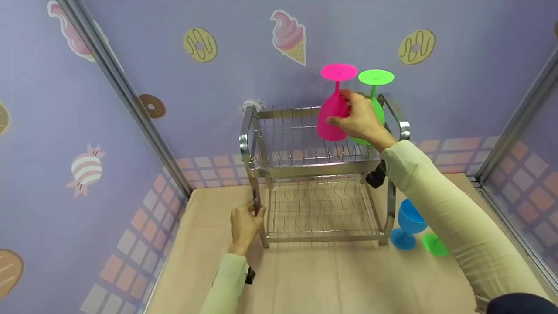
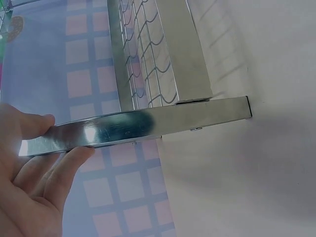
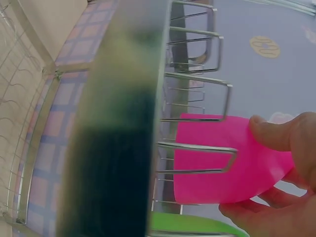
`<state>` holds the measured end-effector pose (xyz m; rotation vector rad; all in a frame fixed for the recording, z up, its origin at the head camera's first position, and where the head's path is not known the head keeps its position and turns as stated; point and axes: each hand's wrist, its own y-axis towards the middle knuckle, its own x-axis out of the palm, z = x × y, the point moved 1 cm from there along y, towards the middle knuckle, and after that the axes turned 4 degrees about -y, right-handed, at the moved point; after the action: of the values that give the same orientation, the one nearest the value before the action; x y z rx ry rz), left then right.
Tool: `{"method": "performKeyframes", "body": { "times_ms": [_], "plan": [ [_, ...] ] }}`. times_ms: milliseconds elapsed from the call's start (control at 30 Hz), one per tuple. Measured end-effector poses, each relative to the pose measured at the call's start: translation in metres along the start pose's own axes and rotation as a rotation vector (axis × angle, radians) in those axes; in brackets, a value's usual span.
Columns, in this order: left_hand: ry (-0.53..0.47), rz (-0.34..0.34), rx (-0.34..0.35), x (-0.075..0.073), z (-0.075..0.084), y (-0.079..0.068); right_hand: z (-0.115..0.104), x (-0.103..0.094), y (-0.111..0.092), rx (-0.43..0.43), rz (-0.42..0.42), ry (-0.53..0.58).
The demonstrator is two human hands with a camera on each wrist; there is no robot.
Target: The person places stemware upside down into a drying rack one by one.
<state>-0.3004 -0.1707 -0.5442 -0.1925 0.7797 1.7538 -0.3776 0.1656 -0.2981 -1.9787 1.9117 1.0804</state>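
Note:
Upside down at the top tier of a metal dish rack (image 1: 305,169) is a pink goblet (image 1: 333,115), its round base uppermost. My right hand (image 1: 359,117) grips its bowl between thumb and fingers. Right beside it, partly behind that hand, a green goblet (image 1: 377,77) also stands upside down on the top tier. In the right wrist view the pink goblet (image 3: 217,160) has its rim behind the wire loops of the rack. My left hand (image 1: 245,224) holds the rack's left front leg, and the left wrist view shows thumb and fingers pinching the flat metal bar (image 2: 103,132).
On the table to the right of the rack stands a blue goblet (image 1: 409,220). Next to it a green base (image 1: 435,245) shows, the rest hidden by my right sleeve. The lower wire tier (image 1: 322,209) lies beneath the top one. Patterned walls (image 1: 218,87) enclose the table.

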Motion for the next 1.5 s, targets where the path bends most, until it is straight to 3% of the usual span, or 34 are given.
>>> {"method": "performKeyframes", "body": {
  "times_ms": [633, 1067, 1500],
  "plan": [
    [0.011, -0.005, 0.032, 0.001, -0.002, -0.002, 0.014, 0.016, 0.001, 0.013, -0.013, -0.089],
    [-0.002, -0.011, -0.006, 0.0, -0.002, -0.001, 0.014, 0.016, 0.0, 0.031, -0.019, -0.134],
    [0.014, -0.001, 0.005, 0.0, -0.001, -0.002, 0.006, 0.01, -0.005, 0.038, -0.014, -0.127]
  ]
}}
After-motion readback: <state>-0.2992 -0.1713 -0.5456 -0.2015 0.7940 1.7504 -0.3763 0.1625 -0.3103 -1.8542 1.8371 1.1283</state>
